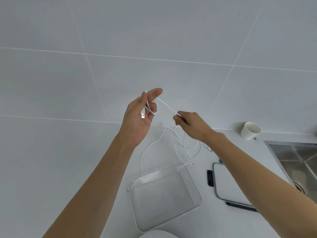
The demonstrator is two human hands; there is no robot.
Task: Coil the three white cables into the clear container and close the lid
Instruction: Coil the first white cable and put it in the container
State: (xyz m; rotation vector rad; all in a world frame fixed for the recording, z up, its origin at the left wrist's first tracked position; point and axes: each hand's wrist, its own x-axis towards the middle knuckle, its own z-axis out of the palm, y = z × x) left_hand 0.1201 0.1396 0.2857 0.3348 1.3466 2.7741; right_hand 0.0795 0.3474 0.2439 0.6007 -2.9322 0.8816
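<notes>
My left hand (139, 115) was up in front of the tiled wall (171, 31), palm toward me, w/ one white cable (167, 105) looped around the fingers, approx two turns showing. Its USB plug (142, 115) lay against my palm. My right hand (190, 121) pinched the same cable between thumb and fingertips, so a short taut run spanned from left fingers to right.

On the counter (60, 160) below, the other white cables (187, 148) lay loose and tangled; I counted two there, tho overlaps made that hard to confirm. One strand ran over the far rim of the clear container (195, 189) at its corner. One container, nothing coiled inside. One lid (228, 182) lay flat just right of it, dark clips on its edges, partly under my right forearm. One white paper cup (250, 131) sat tilted near the wall, well apart, beside the steel sink (295, 157).
</notes>
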